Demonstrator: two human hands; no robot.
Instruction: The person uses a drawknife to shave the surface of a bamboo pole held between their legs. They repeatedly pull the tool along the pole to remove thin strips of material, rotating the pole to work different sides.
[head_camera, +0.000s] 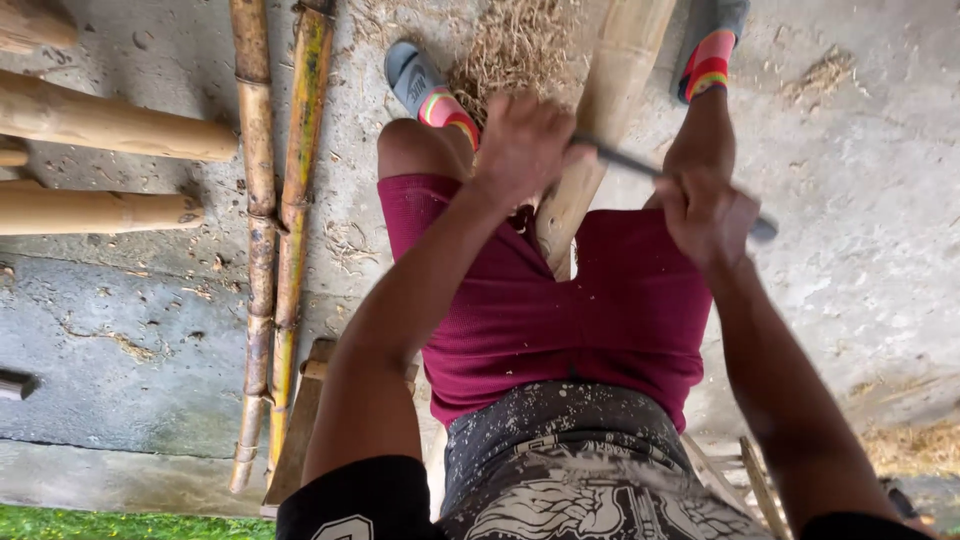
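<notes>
A pale, peeled bamboo pole (610, 110) leans between my knees, its lower end resting against my dark red shorts (560, 300). A thin dark blade (630, 160) lies across the pole. My left hand (520, 148) is closed on the blade's left end, just left of the pole. My right hand (706, 215) is closed on the right end, whose tip (765, 230) sticks out past my fist. Both hands look blurred.
Bamboo shavings (515, 45) lie piled on the concrete floor by my sandalled feet. Two unpeeled bamboo poles (275, 230) lie lengthwise at my left. Peeled poles (100, 125) lie at the far left. A wooden stool edge (300, 420) shows under me.
</notes>
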